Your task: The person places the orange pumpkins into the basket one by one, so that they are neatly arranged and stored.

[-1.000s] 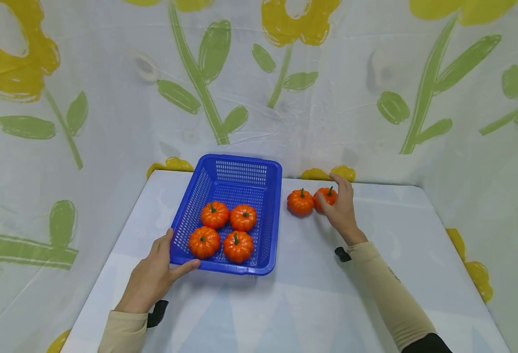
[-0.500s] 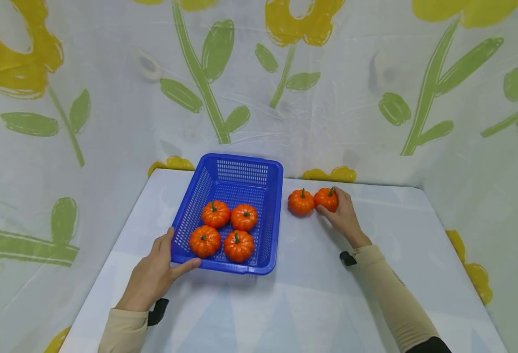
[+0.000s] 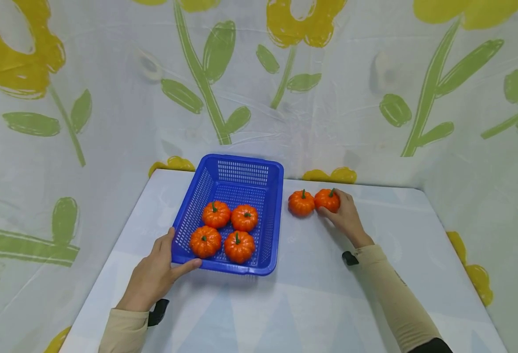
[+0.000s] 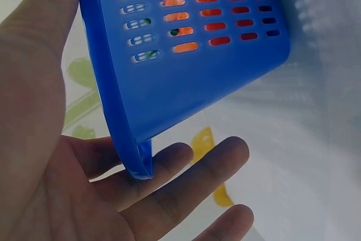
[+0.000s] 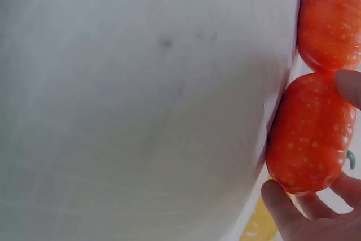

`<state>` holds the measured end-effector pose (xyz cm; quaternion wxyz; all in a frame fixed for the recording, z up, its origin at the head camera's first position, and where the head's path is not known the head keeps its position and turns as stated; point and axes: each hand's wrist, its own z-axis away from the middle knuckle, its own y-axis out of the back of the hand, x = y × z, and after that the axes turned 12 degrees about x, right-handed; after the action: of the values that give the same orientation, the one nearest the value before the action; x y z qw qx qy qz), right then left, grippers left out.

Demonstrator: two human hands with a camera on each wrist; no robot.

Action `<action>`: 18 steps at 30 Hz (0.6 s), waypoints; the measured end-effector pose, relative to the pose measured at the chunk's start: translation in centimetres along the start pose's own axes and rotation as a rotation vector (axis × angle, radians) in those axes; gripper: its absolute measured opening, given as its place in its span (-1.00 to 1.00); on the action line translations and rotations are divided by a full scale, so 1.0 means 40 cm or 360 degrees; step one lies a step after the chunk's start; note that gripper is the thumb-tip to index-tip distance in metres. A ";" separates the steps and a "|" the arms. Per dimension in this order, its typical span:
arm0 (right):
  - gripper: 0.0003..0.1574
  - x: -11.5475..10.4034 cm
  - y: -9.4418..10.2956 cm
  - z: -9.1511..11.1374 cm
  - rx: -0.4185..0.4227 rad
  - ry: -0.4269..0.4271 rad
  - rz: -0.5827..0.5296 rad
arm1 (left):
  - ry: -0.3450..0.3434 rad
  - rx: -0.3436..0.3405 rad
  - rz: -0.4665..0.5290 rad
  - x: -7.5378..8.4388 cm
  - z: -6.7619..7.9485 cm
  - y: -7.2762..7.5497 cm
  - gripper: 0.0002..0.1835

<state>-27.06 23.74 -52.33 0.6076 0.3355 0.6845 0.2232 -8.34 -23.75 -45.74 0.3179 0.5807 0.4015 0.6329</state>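
Observation:
A blue plastic basket point(image 3: 269, 230) stands on the table with several small orange pumpkins point(image 3: 239, 246) in its near half. My left hand point(image 3: 150, 274) is at its near left corner, the thumb along the front rim. In the left wrist view its fingers point(image 4: 186, 193) are spread and nearly straight beside the basket rim point(image 4: 127, 134). To the right of the basket, two more pumpkins sit side by side. My right hand point(image 3: 346, 215) holds the right pumpkin point(image 3: 326, 200) between thumb and fingers. The left pumpkin point(image 3: 301, 203) touches it.
The white table point(image 3: 329, 304) ends at the back against a flower-patterned curtain point(image 3: 329, 113), which also hangs on both sides. In the right wrist view, the curtain is close beside the two pumpkins.
My right hand has come down around the right pumpkin, its fingers closing from a wider spread. The left hand, the basket and its pumpkins stay in place.

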 end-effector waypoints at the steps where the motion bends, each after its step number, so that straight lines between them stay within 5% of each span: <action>1: 0.11 0.000 0.000 0.000 -0.0001 -0.0015 -0.0001 | 0.0008 -0.0007 0.0001 0.001 0.000 0.000 0.37; 18: 0.11 -0.005 0.012 0.002 0.0033 -0.0076 0.0004 | 0.0025 -0.0018 -0.0007 0.004 0.002 0.003 0.38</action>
<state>-26.89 23.90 -51.87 0.6200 0.3479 0.6715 0.2089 -8.26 -23.64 -45.57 0.3194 0.5731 0.4018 0.6389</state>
